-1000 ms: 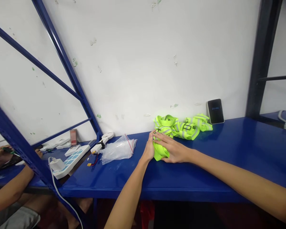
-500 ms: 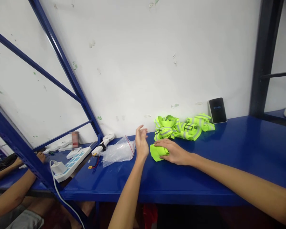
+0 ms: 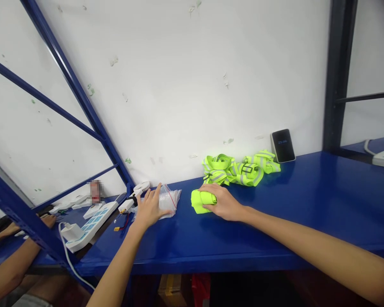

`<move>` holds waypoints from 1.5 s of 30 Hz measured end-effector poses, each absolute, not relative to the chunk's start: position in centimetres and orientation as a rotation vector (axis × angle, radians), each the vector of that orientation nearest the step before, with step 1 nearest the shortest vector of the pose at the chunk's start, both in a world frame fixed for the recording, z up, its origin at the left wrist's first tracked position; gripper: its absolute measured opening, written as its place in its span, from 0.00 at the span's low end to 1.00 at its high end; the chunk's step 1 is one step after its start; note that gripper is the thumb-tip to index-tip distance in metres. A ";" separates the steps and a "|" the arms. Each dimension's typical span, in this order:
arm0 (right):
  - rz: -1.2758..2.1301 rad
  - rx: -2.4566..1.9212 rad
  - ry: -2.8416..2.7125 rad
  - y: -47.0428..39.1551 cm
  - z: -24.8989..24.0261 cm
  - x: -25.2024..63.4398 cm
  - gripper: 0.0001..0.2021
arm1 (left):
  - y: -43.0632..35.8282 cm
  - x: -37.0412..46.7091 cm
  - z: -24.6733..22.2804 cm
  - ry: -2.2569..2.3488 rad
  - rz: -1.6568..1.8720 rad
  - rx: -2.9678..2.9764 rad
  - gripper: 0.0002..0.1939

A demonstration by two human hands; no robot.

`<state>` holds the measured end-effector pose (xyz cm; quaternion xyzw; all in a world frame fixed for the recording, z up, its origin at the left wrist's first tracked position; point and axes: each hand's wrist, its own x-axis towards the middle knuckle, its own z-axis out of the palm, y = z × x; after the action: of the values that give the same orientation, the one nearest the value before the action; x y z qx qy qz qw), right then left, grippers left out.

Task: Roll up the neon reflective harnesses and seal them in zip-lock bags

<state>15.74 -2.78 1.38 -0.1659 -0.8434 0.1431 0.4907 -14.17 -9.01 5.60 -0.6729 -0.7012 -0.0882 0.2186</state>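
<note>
My right hand is wrapped round a rolled neon-yellow reflective strap on the blue tabletop. Over a pile of clear zip bags with a red seal line, my left hand spreads its fingers. Its thumb reaches across the bags' front edge; whether it presses on them I cannot tell. Behind my right hand, against the wall, lies a heap of neon-yellow straps with grey reflective stripes and black buckles.
A phone-like device leans on the wall at the right. Left of the bags are a white handheld fan, a small wired connector and a power strip. Beyond a blue post, another person's hand rests on a table.
My left hand has moved left, from beside the rolled strap to over the clear bags. My right hand keeps its grip on the roll. The view has turned slightly right.
</note>
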 end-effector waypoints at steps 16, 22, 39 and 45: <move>0.241 -0.455 -1.730 -2.6 3.7 18.2 0.22 | -7.2 -3.9 6.0 -1.505 -0.705 -2.247 0.40; 0.339 -0.442 -1.801 -2.5 3.7 18.3 0.21 | -6.7 -3.7 6.0 -1.477 -0.742 -2.410 0.43; 0.396 -0.402 -1.944 -1.9 3.2 18.4 0.18 | -6.8 -2.9 7.6 -1.348 -0.580 -2.582 0.42; 0.514 -0.453 -1.887 -2.1 2.9 18.0 0.18 | -7.4 -1.4 6.9 -1.333 -0.527 -2.526 0.49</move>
<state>18.04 -2.07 2.91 -0.1905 -0.7928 0.2161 0.5372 -1.43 -7.40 6.94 -0.8636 -0.4558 -0.1803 0.1181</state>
